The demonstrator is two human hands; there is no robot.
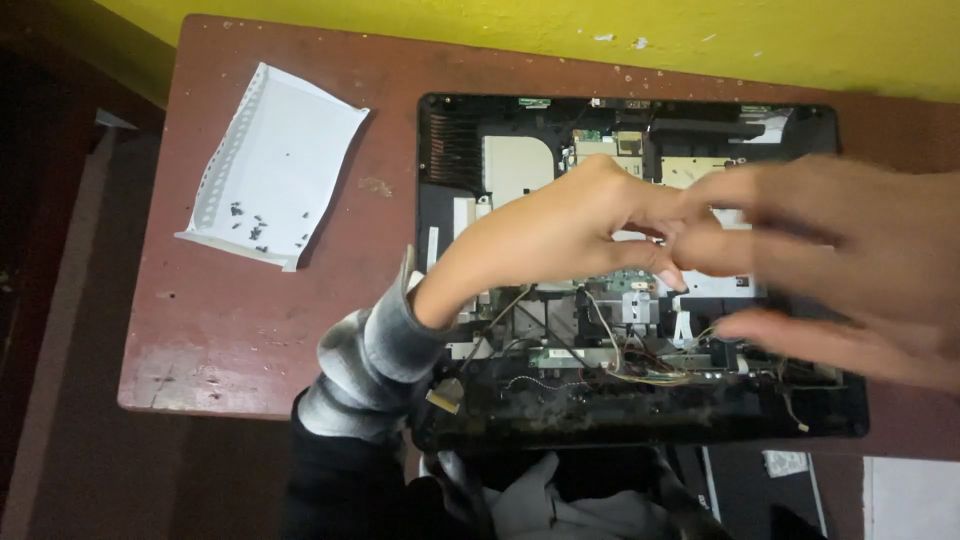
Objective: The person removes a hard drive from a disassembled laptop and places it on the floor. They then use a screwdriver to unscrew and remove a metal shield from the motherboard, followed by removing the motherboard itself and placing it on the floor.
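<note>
Over the opened laptop chassis (pixel 640 270) on the reddish-brown table (pixel 220 330), we see our left hand (pixel 570 225) with fingertips pinched together above the circuit board; whether it holds anything we cannot tell. Our right hand (pixel 850 270) is blurred, fingers spread loosely. A white paper sheet (pixel 275 165) carrying small dark screws (pixel 255 225) lies well apart.

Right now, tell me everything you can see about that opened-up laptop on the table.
The opened laptop base is a black plastic shell lying flat on the reddish-brown table, its cover off. Inside show a green circuit board, silvery metal shields, a vent grille at the upper left corner, and loose thin wires along the dusty near edge. Its near edge slightly overhangs the table. The left hand and the blurred right hand are over its middle, fingertips meeting; whether they touch the board cannot be told.
</note>
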